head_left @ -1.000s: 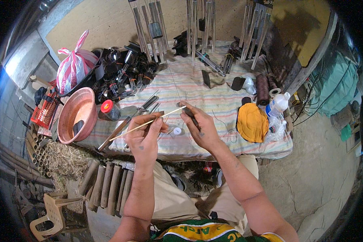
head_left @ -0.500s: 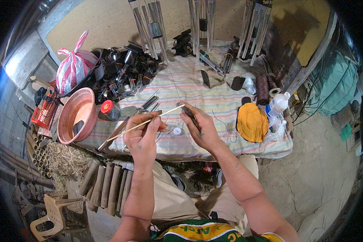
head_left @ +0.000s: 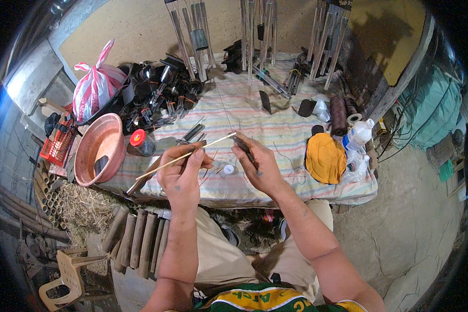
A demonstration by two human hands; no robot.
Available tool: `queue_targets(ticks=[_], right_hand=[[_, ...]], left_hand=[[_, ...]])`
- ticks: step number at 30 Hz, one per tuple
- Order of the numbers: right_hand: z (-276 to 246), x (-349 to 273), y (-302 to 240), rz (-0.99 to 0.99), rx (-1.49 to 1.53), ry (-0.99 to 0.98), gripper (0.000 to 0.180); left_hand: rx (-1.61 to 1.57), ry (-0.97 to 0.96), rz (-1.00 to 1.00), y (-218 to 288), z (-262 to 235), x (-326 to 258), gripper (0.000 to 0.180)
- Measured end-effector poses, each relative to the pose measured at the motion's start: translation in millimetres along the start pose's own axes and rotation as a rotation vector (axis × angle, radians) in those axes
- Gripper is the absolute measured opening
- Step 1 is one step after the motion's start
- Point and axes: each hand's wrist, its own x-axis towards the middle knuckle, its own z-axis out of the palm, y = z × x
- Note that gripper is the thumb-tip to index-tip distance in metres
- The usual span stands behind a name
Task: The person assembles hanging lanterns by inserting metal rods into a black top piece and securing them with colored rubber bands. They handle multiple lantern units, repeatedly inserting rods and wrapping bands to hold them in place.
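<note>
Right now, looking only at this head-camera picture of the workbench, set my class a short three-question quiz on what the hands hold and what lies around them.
1. True or false: the left hand holds a thin pale stick.
2. Which thing lies on the striped cloth to the right of the right hand? A) a yellow cloth B) a green bucket C) a blue book
3. Fill in: the pink bowl sits at the table's ____ end.

Key: 1 true; 2 A, the yellow cloth; 3 left.
</note>
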Motion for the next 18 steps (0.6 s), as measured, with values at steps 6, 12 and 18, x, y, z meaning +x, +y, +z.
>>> queue_targets(ticks=[6, 12, 18], right_hand=[[-0.9, 1.8, -3.7, 0.051, 0.018, -0.024, 0.036], [-0.6, 2.3, -2.0, 0.058, 0.025, -0.028, 0.036], [1.6, 2.0, -1.3, 0.055, 0.054, -0.026, 0.037]], left_hand=[[0.021, -0.032, -0.003, -1.0, 1.0, -0.5, 0.015], [-0.050, -0.028, -0.009, 3.0, -1.5, -2.7, 0.014], [-0.063, -0.044, 0.014, 3.6, -4.5, -0.7, 0.013]])
